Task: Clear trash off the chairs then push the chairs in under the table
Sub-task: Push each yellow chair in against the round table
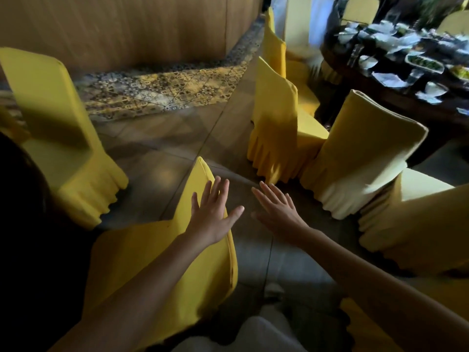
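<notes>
Several chairs in yellow covers stand around me. The nearest chair [162, 255] is right below me, its back pointing away. My left hand [213, 212] lies open over the top of that chair's back, fingers spread. My right hand [276, 209] hovers open over the floor just right of it, holding nothing. Another chair [276, 128] faces the dark table [396, 97] at the upper right, and a paler yellow chair [365, 153] stands beside it. No trash shows on any visible chair seat.
The table carries many dishes, glasses and crumpled napkins [385, 78]. A further yellow chair [58, 128] stands at the left near a wooden wall panel [127, 29]. Patterned tiles [162, 87] border the wooden floor. My white trouser leg and shoe [272, 290] show at the bottom.
</notes>
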`<state>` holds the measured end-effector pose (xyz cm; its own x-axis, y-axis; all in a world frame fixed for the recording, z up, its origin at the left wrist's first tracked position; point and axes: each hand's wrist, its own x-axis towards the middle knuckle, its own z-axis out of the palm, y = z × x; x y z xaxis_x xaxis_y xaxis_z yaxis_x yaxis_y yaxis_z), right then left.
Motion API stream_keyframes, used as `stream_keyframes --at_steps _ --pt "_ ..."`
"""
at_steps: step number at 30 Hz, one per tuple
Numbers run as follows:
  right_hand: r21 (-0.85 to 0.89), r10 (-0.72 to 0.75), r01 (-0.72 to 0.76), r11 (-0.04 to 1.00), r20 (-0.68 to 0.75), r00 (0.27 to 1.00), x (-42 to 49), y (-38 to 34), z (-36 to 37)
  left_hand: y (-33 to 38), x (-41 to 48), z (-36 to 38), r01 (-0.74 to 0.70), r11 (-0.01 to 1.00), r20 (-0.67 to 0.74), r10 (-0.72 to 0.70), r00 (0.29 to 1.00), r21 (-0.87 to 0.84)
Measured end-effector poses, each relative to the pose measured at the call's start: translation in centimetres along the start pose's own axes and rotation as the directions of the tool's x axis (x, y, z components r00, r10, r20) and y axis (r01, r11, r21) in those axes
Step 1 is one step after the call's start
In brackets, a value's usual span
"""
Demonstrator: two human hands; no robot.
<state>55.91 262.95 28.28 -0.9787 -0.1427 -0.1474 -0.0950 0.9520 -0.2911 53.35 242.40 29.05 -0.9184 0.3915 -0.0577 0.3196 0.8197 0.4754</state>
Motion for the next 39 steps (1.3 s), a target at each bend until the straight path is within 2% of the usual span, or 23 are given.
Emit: stream_keyframes --at_steps 3,7,13,17,23,25,27,30,32,34,37,39 --pt "-0.013 -0.090 0.091 0.996 0.030 0.995 4.5 0.6 -0.6 -1.1 1.9 0.0 0.083 0.996 -0.039 -0.082 0.996 0.017" --pt "-0.006 -0.256 0.259 0.966 0.110 0.960 11.3 0.7 -1.0 -2.4 4.8 -0.3 0.274 0.961 -0.065 -0.272 0.960 0.021" --pt "0.003 -0.596 0.608 0.794 0.201 0.777 20.0 0.8 -2.6 -1.6 7.8 -0.1 0.523 0.851 -0.134 -0.523 0.842 -0.036" --pt "0.008 -0.708 0.752 0.659 0.342 0.617 23.8 -0.4 -2.4 -1.6 7.8 1.3 0.683 0.720 -0.216 -0.692 0.689 -0.126" --pt "0.100 -0.836 0.904 0.416 0.434 0.336 24.4 -3.2 -0.6 1.1 3.7 5.2 0.853 0.475 -0.197 -0.877 0.439 -0.215" --pt "0.135 -0.837 0.918 0.373 0.477 0.269 24.3 -4.3 0.1 2.1 2.0 6.3 0.890 0.390 -0.167 -0.919 0.358 -0.237" --pt "0.128 -0.837 0.935 0.330 0.497 0.227 24.3 -5.5 0.6 2.8 0.6 6.6 0.905 0.337 -0.149 -0.940 0.307 -0.259" --pt "0.091 -0.832 0.946 0.310 0.507 0.224 23.9 -6.8 1.1 3.8 -1.3 6.8 0.893 0.325 -0.090 -0.946 0.312 -0.311" --pt "0.036 -0.795 0.946 0.322 0.552 0.250 23.7 -7.1 1.3 4.9 -2.1 7.5 0.869 0.308 -0.013 -0.944 0.328 -0.387" --pt "-0.060 -0.750 0.946 0.320 0.594 0.291 23.4 -7.5 1.3 5.7 -2.5 7.8 0.847 0.248 0.052 -0.950 0.307 -0.470" --pt "-0.173 -0.724 0.935 0.311 0.594 0.351 22.7 -8.0 1.2 6.3 -2.6 8.0 0.863 0.224 0.025 -0.964 0.263 -0.453" --pt "-0.190 -0.732 0.943 0.273 0.594 0.332 22.8 -8.2 1.0 6.6 -2.7 8.2 0.892 0.244 -0.051 -0.969 0.244 -0.380"
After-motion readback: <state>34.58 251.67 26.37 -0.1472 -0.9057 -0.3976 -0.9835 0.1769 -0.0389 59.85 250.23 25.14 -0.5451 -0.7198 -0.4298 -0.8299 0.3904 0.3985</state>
